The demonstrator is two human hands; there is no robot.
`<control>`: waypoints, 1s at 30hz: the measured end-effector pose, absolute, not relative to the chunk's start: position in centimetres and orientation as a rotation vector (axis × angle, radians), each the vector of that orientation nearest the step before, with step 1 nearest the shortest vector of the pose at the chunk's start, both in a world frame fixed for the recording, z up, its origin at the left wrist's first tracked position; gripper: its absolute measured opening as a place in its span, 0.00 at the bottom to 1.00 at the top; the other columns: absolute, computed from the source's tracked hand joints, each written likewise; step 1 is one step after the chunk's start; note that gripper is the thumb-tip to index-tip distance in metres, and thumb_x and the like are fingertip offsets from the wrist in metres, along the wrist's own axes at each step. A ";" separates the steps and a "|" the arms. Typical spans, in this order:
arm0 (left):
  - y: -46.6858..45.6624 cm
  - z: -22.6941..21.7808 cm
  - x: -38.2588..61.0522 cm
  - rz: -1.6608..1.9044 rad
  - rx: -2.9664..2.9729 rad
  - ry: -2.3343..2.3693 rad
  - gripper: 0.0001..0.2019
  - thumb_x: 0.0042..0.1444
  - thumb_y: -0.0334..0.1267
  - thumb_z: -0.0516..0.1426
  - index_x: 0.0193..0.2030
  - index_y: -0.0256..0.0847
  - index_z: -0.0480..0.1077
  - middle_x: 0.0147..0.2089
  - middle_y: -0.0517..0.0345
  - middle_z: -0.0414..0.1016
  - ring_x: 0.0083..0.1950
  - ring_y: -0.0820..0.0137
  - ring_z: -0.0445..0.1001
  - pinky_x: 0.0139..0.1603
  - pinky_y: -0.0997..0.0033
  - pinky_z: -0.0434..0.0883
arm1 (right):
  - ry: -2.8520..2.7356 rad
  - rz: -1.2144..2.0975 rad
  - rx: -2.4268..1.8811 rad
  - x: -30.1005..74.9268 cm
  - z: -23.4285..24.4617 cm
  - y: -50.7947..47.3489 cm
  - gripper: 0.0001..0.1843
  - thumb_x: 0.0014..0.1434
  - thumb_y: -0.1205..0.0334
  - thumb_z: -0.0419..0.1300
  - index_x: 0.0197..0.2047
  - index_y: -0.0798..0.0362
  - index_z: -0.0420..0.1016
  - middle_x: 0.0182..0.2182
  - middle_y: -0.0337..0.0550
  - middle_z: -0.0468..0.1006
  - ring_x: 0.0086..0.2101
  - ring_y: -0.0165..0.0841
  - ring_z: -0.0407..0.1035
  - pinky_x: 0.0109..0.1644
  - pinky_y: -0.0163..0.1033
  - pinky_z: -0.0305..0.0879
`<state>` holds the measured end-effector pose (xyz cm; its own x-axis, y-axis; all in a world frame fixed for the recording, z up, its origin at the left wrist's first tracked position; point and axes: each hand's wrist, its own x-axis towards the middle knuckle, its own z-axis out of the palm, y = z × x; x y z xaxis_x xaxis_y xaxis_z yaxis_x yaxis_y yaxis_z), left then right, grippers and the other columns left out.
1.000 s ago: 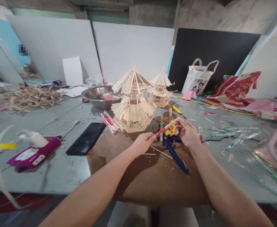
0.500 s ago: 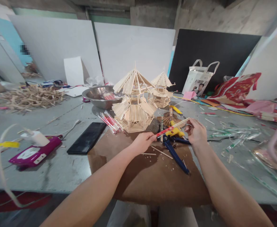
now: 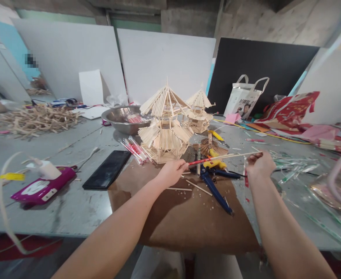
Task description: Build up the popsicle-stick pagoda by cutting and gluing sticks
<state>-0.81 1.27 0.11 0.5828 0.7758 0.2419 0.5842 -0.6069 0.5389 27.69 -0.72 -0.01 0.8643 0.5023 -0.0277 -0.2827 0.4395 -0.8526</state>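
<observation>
My left hand (image 3: 172, 173) pinches a red chopstick wrapper (image 3: 199, 161) over the brown board (image 3: 187, 221). Out of the wrapper's right end run pale wooden chopsticks (image 3: 231, 155); my right hand (image 3: 260, 166) grips their far end, its fingers closed. A torn strip of clear and red wrapping (image 3: 246, 180) hangs beside my right hand. Below the chopsticks lie a cutter with blue handles (image 3: 215, 192) and a yellow tool (image 3: 215, 162). Just beyond my left hand stands a pavilion model built of sticks (image 3: 167, 135).
A second stick pavilion (image 3: 199, 112) and a steel bowl (image 3: 120, 118) stand behind. Left are a black phone (image 3: 106, 170), a purple power strip (image 3: 44, 188) and a heap of sticks (image 3: 42, 120). Clear and green wrappers (image 3: 295, 166) litter the right side, near a white bag (image 3: 243, 97).
My right hand has moved right, away from my left hand, drawing a longer stretch of chopstick out of the red wrapper. A strip of wrapping now hangs by my right hand.
</observation>
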 end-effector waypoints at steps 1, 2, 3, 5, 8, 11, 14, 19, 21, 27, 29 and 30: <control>1.3 0.2 -1.0 0.652 2.445 1.082 0.16 0.55 0.43 0.42 0.26 0.38 0.65 0.21 0.60 0.63 0.25 0.73 0.62 0.27 0.75 0.56 | -0.198 0.469 -1.008 27.9 0.1 -0.8 0.09 0.48 0.69 0.45 0.19 0.52 0.49 0.12 0.26 0.53 0.10 0.18 0.52 0.14 0.25 0.52; 1.4 0.4 -1.2 0.663 2.476 1.068 0.16 0.55 0.43 0.42 0.26 0.38 0.65 0.22 0.60 0.64 0.26 0.73 0.62 0.28 0.75 0.57 | -0.140 0.439 -1.010 28.0 0.1 -0.9 0.09 0.47 0.70 0.44 0.19 0.52 0.49 0.12 0.26 0.53 0.10 0.18 0.52 0.13 0.25 0.51; 1.4 0.5 -1.3 0.678 2.502 1.061 0.16 0.55 0.42 0.42 0.26 0.38 0.65 0.22 0.59 0.65 0.26 0.73 0.63 0.28 0.75 0.57 | -0.086 0.411 -1.012 28.2 0.2 -1.0 0.09 0.47 0.71 0.44 0.18 0.52 0.50 0.12 0.27 0.53 0.10 0.19 0.52 0.13 0.26 0.51; 1.6 0.7 -1.6 0.715 2.533 1.089 0.17 0.56 0.42 0.41 0.28 0.38 0.65 0.24 0.58 0.66 0.28 0.73 0.64 0.29 0.74 0.58 | -0.032 0.382 -1.028 28.5 0.3 -1.2 0.09 0.47 0.71 0.43 0.18 0.53 0.50 0.13 0.28 0.54 0.11 0.19 0.51 0.13 0.26 0.50; 1.6 1.0 -1.7 0.754 2.538 1.246 0.17 0.56 0.42 0.40 0.30 0.38 0.65 0.27 0.56 0.68 0.29 0.71 0.66 0.31 0.73 0.60 | -0.008 0.342 -1.064 28.7 0.3 -1.3 0.09 0.47 0.71 0.43 0.18 0.52 0.51 0.14 0.28 0.55 0.11 0.20 0.52 0.12 0.27 0.50; 1.6 0.8 -1.5 0.698 2.557 1.408 0.17 0.56 0.40 0.40 0.33 0.37 0.66 0.30 0.53 0.70 0.32 0.69 0.68 0.33 0.71 0.62 | -0.064 0.283 -1.095 28.3 0.0 -0.9 0.08 0.48 0.70 0.45 0.20 0.52 0.53 0.14 0.28 0.56 0.11 0.21 0.53 0.12 0.28 0.50; 1.5 0.2 -1.3 0.632 2.578 1.471 0.16 0.56 0.38 0.41 0.42 0.38 0.66 0.35 0.50 0.71 0.39 0.67 0.69 0.39 0.70 0.62 | -0.202 0.215 -1.129 27.3 -0.3 -0.4 0.07 0.49 0.67 0.47 0.21 0.51 0.56 0.15 0.29 0.59 0.11 0.22 0.53 0.11 0.30 0.49; 1.4 -0.8 -1.3 0.336 2.585 1.534 0.17 0.55 0.40 0.41 0.48 0.47 0.63 0.38 0.50 0.72 0.37 0.64 0.71 0.36 0.65 0.65 | -0.725 -0.057 -1.261 25.3 -0.9 -0.3 0.06 0.53 0.60 0.47 0.27 0.51 0.57 0.17 0.33 0.64 0.12 0.25 0.56 0.15 0.32 0.52; 1.3 -0.9 -1.3 0.262 2.590 1.544 0.17 0.55 0.42 0.42 0.48 0.49 0.63 0.38 0.51 0.72 0.36 0.62 0.71 0.34 0.64 0.65 | -0.873 -0.094 -1.289 24.7 -1.1 -0.4 0.07 0.54 0.58 0.47 0.29 0.52 0.57 0.19 0.35 0.66 0.13 0.25 0.58 0.17 0.33 0.54; 1.2 -0.8 -1.1 0.260 2.624 1.578 0.15 0.53 0.44 0.44 0.43 0.48 0.66 0.37 0.52 0.73 0.37 0.62 0.71 0.33 0.65 0.66 | -0.999 0.009 -1.264 23.3 -1.1 -0.7 0.11 0.54 0.53 0.47 0.31 0.53 0.57 0.20 0.37 0.68 0.14 0.26 0.60 0.19 0.33 0.58; 1.1 -0.8 -1.1 0.271 2.630 1.582 0.16 0.53 0.45 0.44 0.42 0.47 0.67 0.37 0.52 0.73 0.37 0.62 0.71 0.34 0.65 0.66 | -0.974 0.050 -1.236 23.0 -1.0 -0.8 0.11 0.54 0.53 0.47 0.31 0.53 0.58 0.20 0.37 0.69 0.14 0.25 0.61 0.19 0.33 0.58; 1.1 -0.8 -1.1 0.276 2.633 1.581 0.16 0.53 0.46 0.44 0.42 0.47 0.67 0.37 0.53 0.73 0.37 0.62 0.71 0.34 0.65 0.65 | -0.961 0.066 -1.219 22.9 -0.9 -0.8 0.11 0.54 0.53 0.48 0.31 0.53 0.58 0.20 0.36 0.69 0.14 0.25 0.61 0.19 0.32 0.58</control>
